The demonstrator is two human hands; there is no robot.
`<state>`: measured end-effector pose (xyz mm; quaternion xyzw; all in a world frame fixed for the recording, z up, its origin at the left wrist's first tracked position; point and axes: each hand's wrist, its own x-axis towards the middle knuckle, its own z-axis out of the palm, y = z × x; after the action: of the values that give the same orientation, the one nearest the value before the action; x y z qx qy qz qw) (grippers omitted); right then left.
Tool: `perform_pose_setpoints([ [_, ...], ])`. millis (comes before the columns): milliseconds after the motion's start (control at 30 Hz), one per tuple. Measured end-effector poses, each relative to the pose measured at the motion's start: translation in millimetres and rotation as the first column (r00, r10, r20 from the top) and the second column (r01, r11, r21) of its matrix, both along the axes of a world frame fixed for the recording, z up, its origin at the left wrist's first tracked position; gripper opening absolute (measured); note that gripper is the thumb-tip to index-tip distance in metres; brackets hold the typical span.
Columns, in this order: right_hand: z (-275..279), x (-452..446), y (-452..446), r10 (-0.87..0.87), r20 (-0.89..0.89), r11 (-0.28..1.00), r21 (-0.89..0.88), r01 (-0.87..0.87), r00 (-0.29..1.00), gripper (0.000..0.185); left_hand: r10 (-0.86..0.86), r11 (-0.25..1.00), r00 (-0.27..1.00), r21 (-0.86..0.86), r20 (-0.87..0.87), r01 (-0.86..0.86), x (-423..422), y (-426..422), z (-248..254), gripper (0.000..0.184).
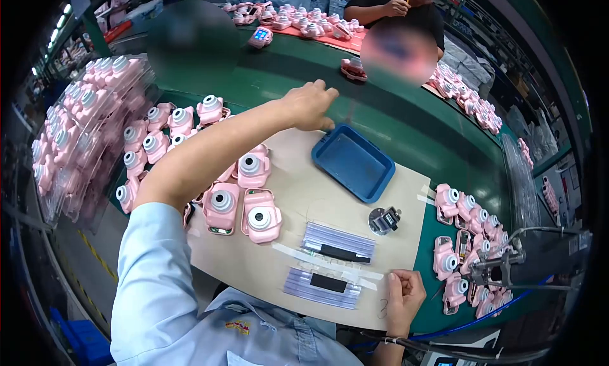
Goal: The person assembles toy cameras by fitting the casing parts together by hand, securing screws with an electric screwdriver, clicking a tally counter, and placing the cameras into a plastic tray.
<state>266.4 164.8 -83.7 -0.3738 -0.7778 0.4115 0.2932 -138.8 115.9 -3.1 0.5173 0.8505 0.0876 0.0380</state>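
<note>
My left hand is stretched out over the green belt, just above the upper left corner of a blue tray; its fingers are apart and nothing shows in them. At the board's lower right edge, my right hand has its fingers curled together; what they hold, if anything, is hidden. Left of it lie two clear ribbed plastic pieces with black strips. Pink cameras with white lenses rest on the board below my left forearm. A small dark device on a round metal base stands below the tray.
Stacked clear trays of pink cameras rise at the left. More pink cameras lie on the right. One pink piece sits on the green belt. Across it is a person. A metal-jointed arm juts in from the right.
</note>
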Motion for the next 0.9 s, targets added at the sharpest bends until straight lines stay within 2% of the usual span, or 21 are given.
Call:
perform_pose_setpoints([
  [33, 1.5, -1.8, -0.9, -0.010, 0.030, 1.000, 0.017, 0.009, 1.000, 0.004, 0.020, 1.000, 0.998, -0.010, -0.065, -0.020, -11.8, 15.5, -4.8, 0.064],
  [100, 3.1, -4.4, -1.8, 0.004, 0.031, 1.000, 0.025, -0.005, 1.000, 0.004, 0.073, 0.996, 0.994, -0.052, -0.086, -0.077, -33.2, 51.4, -13.3, 0.078],
  [133, 3.7, -4.8, -2.0, 0.003, 0.036, 0.999, 0.034, -0.005, 0.999, 0.004, 0.071, 0.996, 0.994, -0.053, -0.084, -0.076, -44.4, 69.1, -20.6, 0.078],
  [267, 3.0, -3.8, 1.4, -0.032, 0.061, 0.998, 0.050, 0.029, 0.998, 0.005, 0.207, 0.972, 0.970, 0.137, -0.128, -0.189, -68.2, 134.4, -43.5, 0.082],
  [300, 2.8, -2.7, 3.2, -0.023, 0.061, 0.999, 0.050, 0.020, 0.998, 0.006, 0.180, 0.977, 0.977, 0.135, -0.116, -0.164, -66.9, 146.7, -42.9, 0.082],
  [367, 1.4, -1.7, 6.1, -0.009, 0.060, 0.999, 0.049, 0.006, 0.998, 0.007, 0.275, 0.954, 0.958, 0.147, -0.076, -0.262, -66.6, 170.0, -41.6, 0.086],
  [467, 0.4, -0.1, 6.5, -0.055, 0.081, 0.997, 0.053, 0.051, 0.995, 0.008, 0.316, 0.923, 0.937, 0.277, -0.152, -0.266, -83.4, 204.0, -65.9, 0.090],
  [533, 3.8, -1.0, 6.9, -0.035, 0.055, 0.998, -0.048, 0.037, 0.998, 0.008, 0.321, 0.917, 0.932, 0.302, -0.169, -0.261, -94.2, 221.8, -78.8, 0.091],
  [733, 6.4, -2.5, 13.5, 0.001, -0.007, 0.999, -0.054, -0.001, 1.000, 0.011, 0.274, 0.925, 0.947, 0.314, -0.167, -0.213, -116.3, 247.5, -105.8, 0.070],
  [867, 8.1, -2.4, 14.4, 0.015, 0.003, 0.992, -0.127, -0.014, 1.000, 0.010, 0.228, 0.940, 0.972, 0.272, -0.051, -0.206, -129.3, 249.0, -102.3, 0.057],
  [900, 8.5, -2.8, 14.2, 0.013, -0.008, 0.992, -0.123, -0.014, 1.000, 0.010, 0.192, 0.955, 0.975, 0.252, -0.112, -0.159, -132.0, 246.2, -99.3, 0.052],
])
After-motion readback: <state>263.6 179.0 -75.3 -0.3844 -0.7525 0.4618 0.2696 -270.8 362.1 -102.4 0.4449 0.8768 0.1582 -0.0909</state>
